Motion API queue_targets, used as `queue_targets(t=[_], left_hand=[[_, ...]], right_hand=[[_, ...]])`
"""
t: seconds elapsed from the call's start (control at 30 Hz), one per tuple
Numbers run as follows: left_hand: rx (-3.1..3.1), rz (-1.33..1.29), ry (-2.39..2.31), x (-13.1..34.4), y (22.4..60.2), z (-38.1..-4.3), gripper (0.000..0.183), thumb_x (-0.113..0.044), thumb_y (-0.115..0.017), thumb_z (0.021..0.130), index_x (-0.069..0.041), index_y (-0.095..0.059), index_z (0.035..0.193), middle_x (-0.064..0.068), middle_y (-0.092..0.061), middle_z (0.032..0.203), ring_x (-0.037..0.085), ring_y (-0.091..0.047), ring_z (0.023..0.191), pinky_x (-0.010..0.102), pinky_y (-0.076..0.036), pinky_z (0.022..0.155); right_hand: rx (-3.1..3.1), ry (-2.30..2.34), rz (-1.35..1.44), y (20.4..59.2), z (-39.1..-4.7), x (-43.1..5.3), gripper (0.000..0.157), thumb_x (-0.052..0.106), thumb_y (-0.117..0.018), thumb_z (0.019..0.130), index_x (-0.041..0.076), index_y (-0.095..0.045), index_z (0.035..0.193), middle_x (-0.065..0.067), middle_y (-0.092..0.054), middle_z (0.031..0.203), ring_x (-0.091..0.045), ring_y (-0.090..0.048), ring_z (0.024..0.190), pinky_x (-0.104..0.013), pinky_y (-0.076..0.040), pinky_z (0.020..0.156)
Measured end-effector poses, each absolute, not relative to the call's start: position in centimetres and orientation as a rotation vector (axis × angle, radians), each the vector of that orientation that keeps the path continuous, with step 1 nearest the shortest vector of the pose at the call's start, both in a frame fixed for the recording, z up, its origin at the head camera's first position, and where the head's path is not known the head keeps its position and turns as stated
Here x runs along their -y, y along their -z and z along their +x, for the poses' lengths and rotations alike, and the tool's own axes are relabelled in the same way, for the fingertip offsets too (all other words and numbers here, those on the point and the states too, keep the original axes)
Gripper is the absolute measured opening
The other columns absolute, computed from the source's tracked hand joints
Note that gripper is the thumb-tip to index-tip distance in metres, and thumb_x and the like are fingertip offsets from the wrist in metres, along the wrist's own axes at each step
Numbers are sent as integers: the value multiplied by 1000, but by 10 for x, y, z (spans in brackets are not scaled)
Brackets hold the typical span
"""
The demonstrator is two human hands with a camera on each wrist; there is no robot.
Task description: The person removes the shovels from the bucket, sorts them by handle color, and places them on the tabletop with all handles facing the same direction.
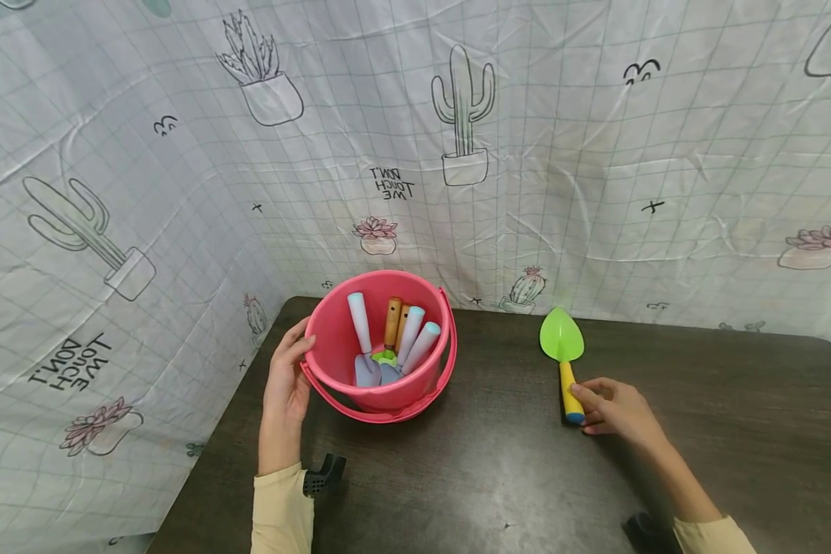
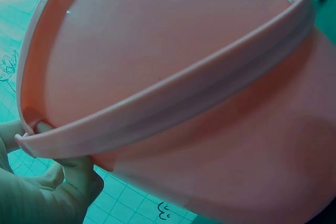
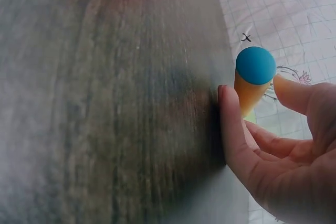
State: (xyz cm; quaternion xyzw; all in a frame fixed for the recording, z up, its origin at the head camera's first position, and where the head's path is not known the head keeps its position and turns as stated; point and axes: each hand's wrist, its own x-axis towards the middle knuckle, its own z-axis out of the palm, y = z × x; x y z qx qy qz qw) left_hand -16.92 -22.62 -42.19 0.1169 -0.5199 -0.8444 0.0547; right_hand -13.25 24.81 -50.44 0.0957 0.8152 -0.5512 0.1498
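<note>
A pink bucket [image 1: 381, 396] stands at the left of the dark table, tipped a little toward me. My left hand [image 1: 289, 369] grips its left rim, the thumb over the edge near the handle's joint; the left wrist view shows this hand [image 2: 58, 182] at the rim. Inside are several small tools: ones with pale handles [image 1: 412, 331] and ones with brown wooden handles [image 1: 392, 323]. On the right, my right hand [image 1: 619, 412] pinches the yellow handle of a toy trowel [image 1: 562, 338], its green blade pointing away. In the right wrist view, thumb and fingers flank its blue-capped end [image 3: 255, 65].
A white grid-patterned cloth [image 1: 582, 154] with cactus drawings hangs behind and to the left of the table [image 1: 498, 462]. The bucket's pink carrying handle [image 1: 388, 418] hangs down on the near side. Bare tabletop lies between bucket and trowel.
</note>
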Motion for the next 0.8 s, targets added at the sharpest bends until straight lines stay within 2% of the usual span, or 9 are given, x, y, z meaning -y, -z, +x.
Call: queue_targets(t=[0.17,0.37,0.67,0.8], left_hand=[[1564,355,2574,227,423,-169,41,-2,-55,103,-3,-51,144,6,-69,113,12,-74,91,28,-58,86],[1546,347,2589,227,423,-170,40,-2,-55,104,-3,-52,144,7,-70,114,14,-74,93,30,-57,89],[1470,417,2647,227,422,-164,35,2,-55,102,-4,-54,137,7,-67,119,15,-72,97,30,-57,92],[1451,409,2672,227,421,-160,38,4,-53,102,-4,-52,139,8,-64,123,16,-71,98,31,-58,93]], right_hand=[[-2365,1563,257,505,-130,-248,68,37,-60,106,-20,-43,139,-17,-70,102,-19,-72,78,-35,-63,69],[-2386,1542,234,505,-128,-250,68,37,-55,108,-20,-41,141,-20,-70,106,-20,-72,78,-34,-63,70],[-2421,1536,232,501,-124,-252,62,34,-51,110,-21,-42,139,-19,-72,99,-21,-73,80,-35,-63,71],[-2429,1533,243,498,-122,-252,63,34,-52,110,-21,-43,139,-19,-72,99,-21,-73,81,-35,-63,72]])
